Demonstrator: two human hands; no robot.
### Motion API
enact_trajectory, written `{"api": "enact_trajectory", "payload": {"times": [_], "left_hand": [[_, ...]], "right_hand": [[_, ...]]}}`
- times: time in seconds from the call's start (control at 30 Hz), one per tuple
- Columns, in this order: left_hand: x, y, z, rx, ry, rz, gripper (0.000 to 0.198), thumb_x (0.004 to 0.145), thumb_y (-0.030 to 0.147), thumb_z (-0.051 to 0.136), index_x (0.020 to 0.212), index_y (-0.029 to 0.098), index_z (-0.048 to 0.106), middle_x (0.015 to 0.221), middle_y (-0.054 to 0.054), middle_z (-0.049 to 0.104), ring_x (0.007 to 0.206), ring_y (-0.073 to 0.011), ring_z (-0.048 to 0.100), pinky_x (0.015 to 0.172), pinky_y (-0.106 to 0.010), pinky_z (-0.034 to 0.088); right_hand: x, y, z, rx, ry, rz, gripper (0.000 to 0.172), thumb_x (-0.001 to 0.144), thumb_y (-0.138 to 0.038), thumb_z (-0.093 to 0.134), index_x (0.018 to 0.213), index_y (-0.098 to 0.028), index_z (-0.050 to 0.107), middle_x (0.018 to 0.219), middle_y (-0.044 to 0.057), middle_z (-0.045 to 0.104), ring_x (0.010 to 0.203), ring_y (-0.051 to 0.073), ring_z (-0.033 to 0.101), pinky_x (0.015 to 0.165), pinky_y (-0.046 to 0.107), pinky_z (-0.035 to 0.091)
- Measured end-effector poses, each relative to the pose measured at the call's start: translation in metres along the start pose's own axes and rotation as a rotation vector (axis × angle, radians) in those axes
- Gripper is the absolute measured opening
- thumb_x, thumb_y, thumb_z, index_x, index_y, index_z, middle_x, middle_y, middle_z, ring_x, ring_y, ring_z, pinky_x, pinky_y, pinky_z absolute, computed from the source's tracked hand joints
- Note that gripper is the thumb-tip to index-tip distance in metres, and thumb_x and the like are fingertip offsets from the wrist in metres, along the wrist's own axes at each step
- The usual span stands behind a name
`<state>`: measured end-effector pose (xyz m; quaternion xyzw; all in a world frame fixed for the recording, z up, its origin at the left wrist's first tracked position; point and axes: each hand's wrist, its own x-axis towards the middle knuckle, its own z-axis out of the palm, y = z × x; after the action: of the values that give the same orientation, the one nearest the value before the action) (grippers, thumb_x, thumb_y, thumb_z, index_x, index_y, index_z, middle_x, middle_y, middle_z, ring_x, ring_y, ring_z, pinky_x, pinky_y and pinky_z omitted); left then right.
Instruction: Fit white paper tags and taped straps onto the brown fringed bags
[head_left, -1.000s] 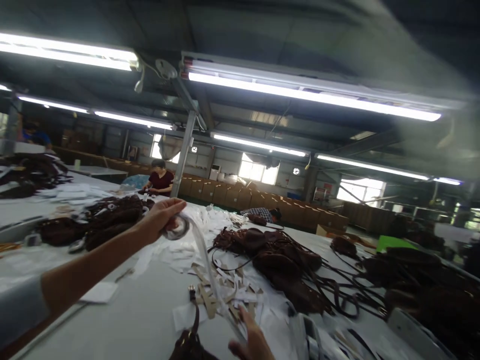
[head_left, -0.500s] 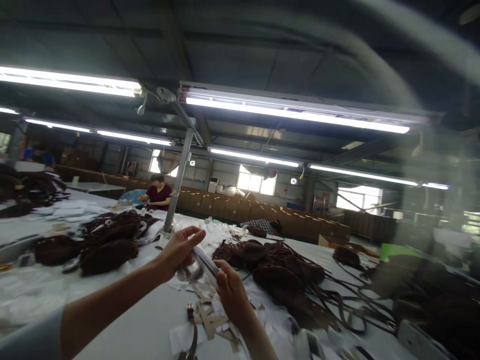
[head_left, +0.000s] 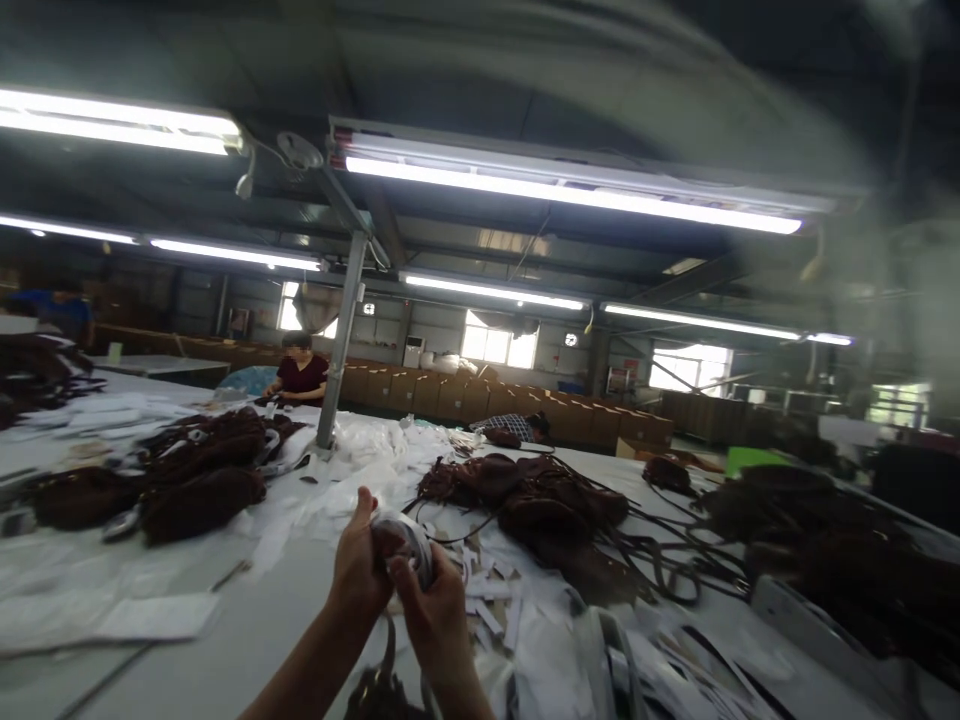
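A coiled, pale grey-white strip (head_left: 421,548) is gripped between my two hands, above the near part of the table. My left hand (head_left: 358,560) cups its left side, thumb pointing up. On the other side, my right hand (head_left: 435,605) closes round the coil, with its thumb pressed to the front. The inside of the coil looks darker, and the fingers partly cover it. Below my hands lies a dark strap (head_left: 386,650), partly hidden by my right forearm. Pale paper and card scraps (head_left: 491,600) are strewn just to the right.
Dark brown leather bags with long straps (head_left: 525,500) are heaped right of centre. More brown bags (head_left: 202,490) lie at left. Crumpled white wrapping (head_left: 367,445) surrounds a metal post (head_left: 343,340). A person in a dark red top (head_left: 302,376) sits beyond, before a row of cartons (head_left: 450,395).
The pale strip was stretched between my hands and now forms a compact coil. My hands have come together and lower. The view has shifted slightly.
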<state>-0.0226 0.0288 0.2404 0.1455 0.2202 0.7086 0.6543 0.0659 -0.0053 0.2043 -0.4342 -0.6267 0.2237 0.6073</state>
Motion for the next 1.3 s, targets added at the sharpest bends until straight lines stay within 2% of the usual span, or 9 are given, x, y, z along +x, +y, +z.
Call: {"api": "enact_trajectory", "payload": {"times": [0.27, 0.43, 0.57, 0.63, 0.77, 0.97, 1.1, 1.2, 1.3], "left_hand": [[0.0, -0.021, -0.032, 0.082, -0.122, -0.053, 0.029, 0.082, 0.045, 0.061, 0.083, 0.019, 0.049, 0.052, 0.005, 0.053, 0.041, -0.0114, 0.053, 0.046, -0.022, 0.046], [0.004, -0.004, -0.04, 0.788, -0.513, -0.04, 0.042, 0.076, 0.056, 0.06, 0.091, 0.016, 0.058, 0.063, 0.001, 0.061, 0.052, -0.0142, 0.057, 0.047, -0.021, 0.042], [0.0, 0.017, -0.027, 1.263, -0.818, 0.103, 0.033, 0.066, 0.041, 0.074, 0.085, 0.016, 0.064, 0.056, 0.003, 0.06, 0.053, -0.0132, 0.054, 0.046, -0.019, 0.034], [-0.003, 0.022, -0.019, 1.171, -0.767, 0.102, 0.031, 0.068, 0.042, 0.072, 0.082, 0.015, 0.063, 0.053, 0.004, 0.056, 0.048, -0.0105, 0.049, 0.044, -0.018, 0.032], [-0.008, 0.011, -0.011, 0.671, -0.416, 0.027, 0.036, 0.072, 0.051, 0.067, 0.079, 0.018, 0.053, 0.046, 0.009, 0.046, 0.035, -0.0045, 0.034, 0.036, -0.014, 0.024], [-0.015, -0.024, -0.03, 0.393, -0.164, 0.031, 0.043, 0.069, 0.056, 0.069, 0.079, 0.02, 0.047, 0.048, 0.011, 0.043, 0.037, -0.0052, 0.038, 0.037, -0.014, 0.031], [-0.01, -0.014, -0.044, 0.814, -0.505, 0.003, 0.047, 0.074, 0.062, 0.058, 0.091, 0.019, 0.055, 0.059, 0.005, 0.054, 0.043, -0.008, 0.049, 0.041, -0.016, 0.035], [-0.004, 0.005, -0.041, 1.21, -0.856, -0.026, 0.042, 0.072, 0.052, 0.065, 0.096, 0.017, 0.061, 0.071, 0.001, 0.062, 0.054, -0.0119, 0.055, 0.048, -0.019, 0.039], [0.0, 0.014, -0.035, 1.392, -0.918, 0.022, 0.029, 0.069, 0.041, 0.07, 0.079, 0.015, 0.067, 0.065, 0.001, 0.062, 0.058, -0.0126, 0.054, 0.052, -0.019, 0.039]], "right_hand": [[-0.009, 0.011, -0.018, -0.082, -0.048, -0.021, 0.024, 0.083, -0.035, 0.047, 0.078, -0.015, 0.059, 0.065, -0.001, 0.056, 0.061, 0.013, 0.046, 0.056, 0.023, 0.037], [-0.01, 0.012, -0.039, -0.429, -0.207, 0.025, 0.01, 0.074, -0.023, 0.054, 0.078, -0.017, 0.061, 0.063, 0.0, 0.059, 0.059, 0.014, 0.051, 0.056, 0.024, 0.034], [-0.006, 0.003, -0.042, -0.361, -0.352, -0.005, 0.007, 0.072, -0.016, 0.053, 0.073, -0.017, 0.06, 0.063, -0.002, 0.057, 0.06, 0.014, 0.052, 0.055, 0.023, 0.034], [-0.001, -0.004, -0.043, -0.265, -0.371, 0.001, 0.005, 0.075, -0.019, 0.054, 0.073, -0.018, 0.058, 0.063, -0.003, 0.054, 0.059, 0.012, 0.049, 0.053, 0.021, 0.033], [0.001, -0.01, -0.04, -0.182, -0.332, 0.032, 0.019, 0.078, -0.036, 0.062, 0.075, -0.018, 0.055, 0.063, -0.005, 0.051, 0.058, 0.011, 0.043, 0.052, 0.021, 0.033], [-0.019, 0.015, -0.032, -0.32, -0.192, 0.05, 0.028, 0.089, -0.043, 0.044, 0.077, -0.019, 0.052, 0.065, 0.0, 0.058, 0.06, 0.014, 0.053, 0.055, 0.023, 0.035], [-0.027, 0.025, -0.04, -0.717, -0.301, 0.107, 0.016, 0.084, -0.031, 0.051, 0.089, -0.018, 0.058, 0.071, 0.005, 0.067, 0.067, 0.02, 0.062, 0.058, 0.026, 0.034], [-0.026, 0.022, -0.042, -0.822, -0.411, 0.108, 0.027, 0.079, -0.026, 0.056, 0.104, -0.018, 0.059, 0.074, 0.006, 0.07, 0.071, 0.022, 0.065, 0.057, 0.026, 0.033], [-0.02, 0.013, -0.042, -0.658, -0.463, 0.054, 0.025, 0.08, -0.029, 0.057, 0.103, -0.021, 0.061, 0.076, 0.003, 0.07, 0.072, 0.02, 0.064, 0.057, 0.025, 0.033]]}}
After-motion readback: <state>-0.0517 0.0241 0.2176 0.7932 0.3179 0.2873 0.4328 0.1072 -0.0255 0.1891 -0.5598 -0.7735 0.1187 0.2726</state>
